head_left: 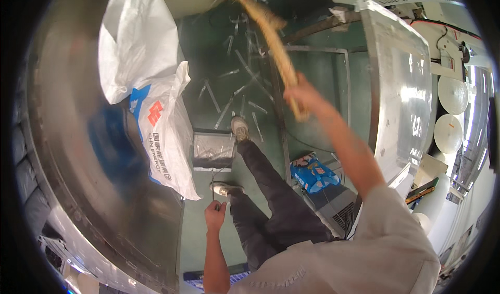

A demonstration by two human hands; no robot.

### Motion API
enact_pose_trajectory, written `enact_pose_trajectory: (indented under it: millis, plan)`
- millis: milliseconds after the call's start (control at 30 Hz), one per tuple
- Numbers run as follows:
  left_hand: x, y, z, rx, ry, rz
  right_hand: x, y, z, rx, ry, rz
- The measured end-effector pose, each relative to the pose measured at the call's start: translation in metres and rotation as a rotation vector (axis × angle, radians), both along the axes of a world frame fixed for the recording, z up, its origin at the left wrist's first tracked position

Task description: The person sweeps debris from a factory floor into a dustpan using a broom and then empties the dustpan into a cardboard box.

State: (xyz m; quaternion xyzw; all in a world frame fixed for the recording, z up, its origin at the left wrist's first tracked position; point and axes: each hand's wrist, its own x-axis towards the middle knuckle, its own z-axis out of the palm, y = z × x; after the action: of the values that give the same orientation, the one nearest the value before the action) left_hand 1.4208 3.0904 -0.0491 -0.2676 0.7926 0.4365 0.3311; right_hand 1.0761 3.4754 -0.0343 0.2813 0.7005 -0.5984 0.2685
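Observation:
My right hand (pixel 303 93) is wrapped round the lower end of a straw-coloured broom (pixel 276 46). The broom slants up and away to the top edge, where it is smeared by motion and its far end cannot be made out. My left hand (pixel 215 214), lower and nearer to me, is closed on the thin upright handle of a dustpan (pixel 200 166). That dustpan stands on the floor beside my shoes, with clear scraps inside it. Many clear plastic strips (pixel 210 95) lie scattered over the green floor ahead of my feet.
A big white woven sack (pixel 136 44) lies over the metal-sided bench (pixel 62 138) at the left. On the right stand a metal frame (pixel 284 148) and a shiny panel (pixel 398 98). A blue packet (pixel 315 173) rests on a grey box (pixel 336 208) near my right leg.

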Motion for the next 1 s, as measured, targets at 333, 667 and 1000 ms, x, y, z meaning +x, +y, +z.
enact_pose_trajectory:
  millis: [333, 667, 1000]
  plan:
    - [-0.037, 0.01, -0.002, -0.076, -0.186, -0.083, -0.074, -0.048, -0.137, 0.239, -0.196, 0.193]
    - [-0.064, 0.014, 0.002, -0.028, -0.181, -0.007, -0.059, -0.005, 0.017, 0.158, -0.213, 0.024]
    - [-0.055, 0.01, 0.0, -0.037, -0.171, -0.031, 0.027, -0.056, -0.09, 0.486, -0.475, 0.72]
